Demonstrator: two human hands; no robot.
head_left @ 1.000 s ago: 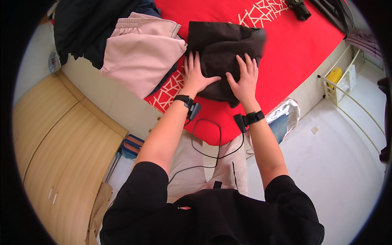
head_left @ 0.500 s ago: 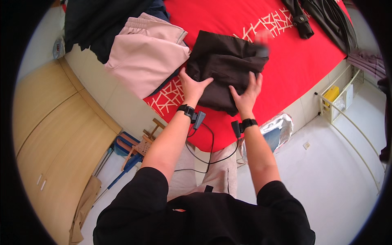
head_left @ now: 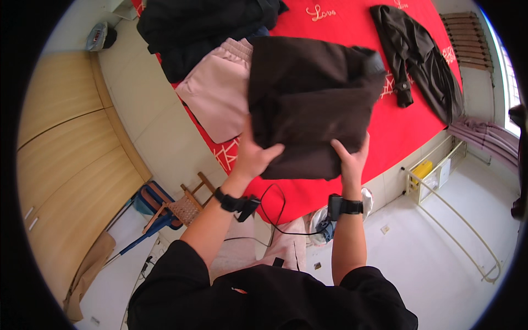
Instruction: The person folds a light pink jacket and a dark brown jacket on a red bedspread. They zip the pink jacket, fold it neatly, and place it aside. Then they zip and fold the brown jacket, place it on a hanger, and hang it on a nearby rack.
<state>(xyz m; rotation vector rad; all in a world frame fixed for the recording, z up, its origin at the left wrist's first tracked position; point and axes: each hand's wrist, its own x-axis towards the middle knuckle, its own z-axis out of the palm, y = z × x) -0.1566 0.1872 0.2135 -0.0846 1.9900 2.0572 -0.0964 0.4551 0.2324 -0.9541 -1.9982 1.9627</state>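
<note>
A folded dark brown garment (head_left: 313, 110) hangs in front of me over the red bedspread (head_left: 308, 192), slightly blurred. My left hand (head_left: 256, 157) closes on its near left edge, thumb on top and fingers out of sight underneath. At the near right edge, my right hand (head_left: 353, 159) grips it the same way. A bluish-grey patch shows at the garment's far right corner. Pale pink folded trousers or shorts (head_left: 217, 93) with an elastic waistband lie to the left, partly covered by the garment.
Black clothing (head_left: 203, 33) is heaped at the far left of the bed. A dark jacket-like garment (head_left: 418, 60) lies at the far right. A wooden folding stool (head_left: 187, 209) stands left of the bed, a cream metal rack (head_left: 440, 181) to the right.
The dark garment has come up off the bed toward me and now looks larger, overlapping the pink one. Both hands have shifted from lying on it to gripping its near edges.
</note>
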